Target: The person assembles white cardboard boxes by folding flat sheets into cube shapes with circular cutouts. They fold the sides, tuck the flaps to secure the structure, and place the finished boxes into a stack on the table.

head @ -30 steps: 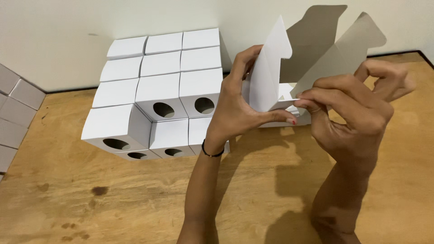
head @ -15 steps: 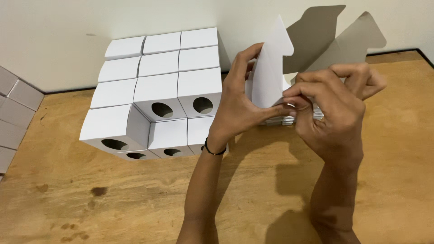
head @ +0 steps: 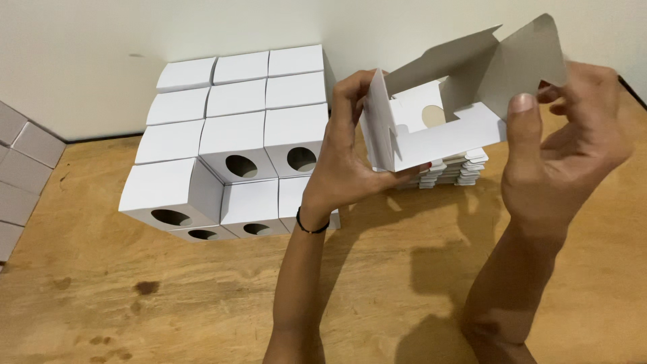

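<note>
I hold a half-formed white cardboard box (head: 441, 131) in the air with both hands. Its walls stand open in a square, its top flaps point up, and one panel has a round hole. My left hand (head: 350, 158) grips its left wall and lower corner; a black band sits on that wrist. My right hand (head: 559, 148) holds the right side, thumb pressed on the upper flap. Under the box, a low stack of flat white box blanks (head: 458, 168) lies on the wooden table (head: 168, 303).
A stacked block of finished white boxes (head: 236, 141) with round holes in their fronts stands at the left against the pale wall. Grey tiles (head: 23, 168) show at the far left edge.
The flat folded blank has been spread open into a square box shape. My right hand moved out to the right and up, and the flaps have swung apart.
</note>
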